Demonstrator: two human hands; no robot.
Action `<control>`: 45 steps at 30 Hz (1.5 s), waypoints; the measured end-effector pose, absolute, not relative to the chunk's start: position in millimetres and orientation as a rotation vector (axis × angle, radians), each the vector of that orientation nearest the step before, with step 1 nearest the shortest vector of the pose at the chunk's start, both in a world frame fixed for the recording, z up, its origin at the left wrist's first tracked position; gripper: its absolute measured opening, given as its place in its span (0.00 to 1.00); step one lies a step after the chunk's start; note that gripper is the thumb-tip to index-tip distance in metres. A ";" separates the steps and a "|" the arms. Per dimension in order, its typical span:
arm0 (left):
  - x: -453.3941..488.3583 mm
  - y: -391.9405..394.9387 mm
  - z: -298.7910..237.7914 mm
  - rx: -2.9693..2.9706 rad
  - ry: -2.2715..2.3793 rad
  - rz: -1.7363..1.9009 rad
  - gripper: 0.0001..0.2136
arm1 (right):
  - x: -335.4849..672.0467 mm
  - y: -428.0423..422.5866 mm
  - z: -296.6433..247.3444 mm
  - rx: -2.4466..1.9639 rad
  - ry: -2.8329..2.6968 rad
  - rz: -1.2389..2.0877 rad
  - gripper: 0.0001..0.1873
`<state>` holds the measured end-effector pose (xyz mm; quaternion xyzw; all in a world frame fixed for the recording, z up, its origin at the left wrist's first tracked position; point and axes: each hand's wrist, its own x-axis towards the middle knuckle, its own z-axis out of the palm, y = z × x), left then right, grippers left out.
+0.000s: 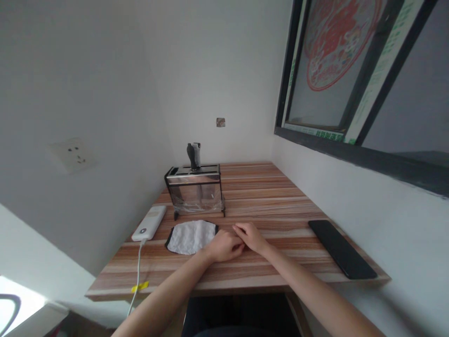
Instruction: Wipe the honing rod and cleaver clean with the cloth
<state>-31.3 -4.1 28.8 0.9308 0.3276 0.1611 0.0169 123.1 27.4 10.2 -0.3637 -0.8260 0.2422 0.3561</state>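
Note:
My left hand (226, 245) rests on the table near its front edge, its fingers curled into a loose fist. Against it lies my right hand (250, 236), also with bent fingers, its fingertips touching the left hand's knuckles. No object shows in either one. Just left of my left hand, close to the wrist, a white cloth face mask (192, 237) with dark edging lies flat. Behind the mask stands a knife block (196, 187) with metal and see-through sides; a black handle and a paler one stick up from its top.
A white power bank (149, 223) with a white cable (139, 262) lies at the left table edge, near yellow tape (140, 286). A black smartphone (341, 248) lies at the right. Walls flank the wood-grain table (252, 187); a dark-framed window (329, 135) is at the right.

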 end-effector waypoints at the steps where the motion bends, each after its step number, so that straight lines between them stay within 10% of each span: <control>1: -31.5 -3.9 28.4 2.894 1.016 0.501 0.09 | 123.1 27.5 10.5 -0.939 -2.135 0.626 0.23; 17: -38.2 -5.4 39.0 2.800 1.043 0.612 0.10 | 122.9 34.9 10.4 -1.023 -2.144 0.600 0.22; 26: -132.5 -8.6 69.5 2.327 1.868 0.865 0.11 | 96.3 10.7 36.6 -1.260 -2.261 0.383 0.09; 45: -192.9 -24.7 33.3 1.905 2.499 0.389 0.09 | 43.1 11.2 39.4 -1.517 -2.325 0.263 0.06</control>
